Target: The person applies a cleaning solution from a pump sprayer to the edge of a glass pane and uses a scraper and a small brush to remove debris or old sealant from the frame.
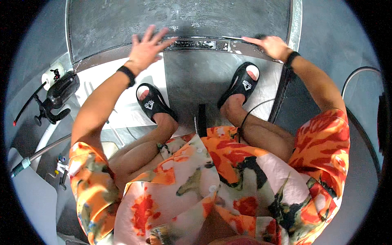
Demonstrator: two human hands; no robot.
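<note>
A large dark panel (179, 18), wet-looking and streaked with whitish foam or residue, fills the top of the view. Along its near edge runs a dark strip (192, 44) with pale flecks. My left hand (146, 50) is held over the strip's left part, fingers spread, with nothing in it; whether it touches the surface is unclear. At the strip's right part, my right hand (274, 45) is closed on a thin blade-like tool (232, 38), its index finger stretched along it. The tool's tip points left along the strip; its handle is mostly hidden.
A black pump sprayer (61, 94) and a white roll (52, 77) are at the left. My feet, in black slides (153, 102), stand close below the strip. A curved hose (361, 70) is at the right. A grey chair-like shape (32, 196) sits lower left.
</note>
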